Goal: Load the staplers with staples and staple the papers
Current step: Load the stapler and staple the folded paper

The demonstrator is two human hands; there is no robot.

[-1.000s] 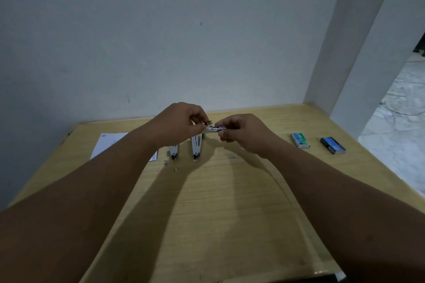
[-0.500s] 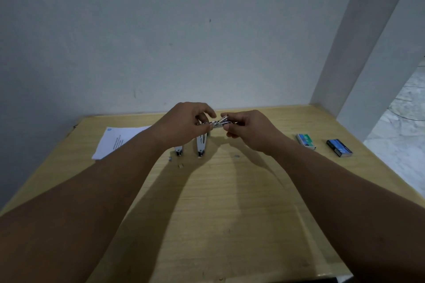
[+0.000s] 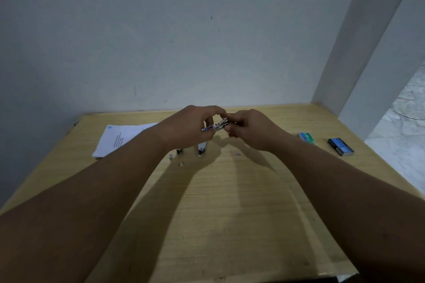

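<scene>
A shiny strip of staples [image 3: 215, 125] is held above the wooden table [image 3: 230, 202] between both hands. My left hand [image 3: 188, 127] pinches its left end and my right hand [image 3: 249, 130] pinches its right end. Below my left hand two staplers lie on the table, with only their near tips showing [image 3: 202, 150] [image 3: 179, 151]. White printed papers [image 3: 119, 138] lie at the back left. A green staple box [image 3: 306, 137] and a blue staple box [image 3: 340, 146] sit at the right.
Small loose staple bits [image 3: 181, 164] [image 3: 237, 154] lie on the table near the staplers. A white wall stands right behind the table. A pillar and a tiled floor are to the right of the table's edge.
The strip has tilted, its right end now higher, and both hands have closed in a little on it. The camera has tipped slightly upward.
</scene>
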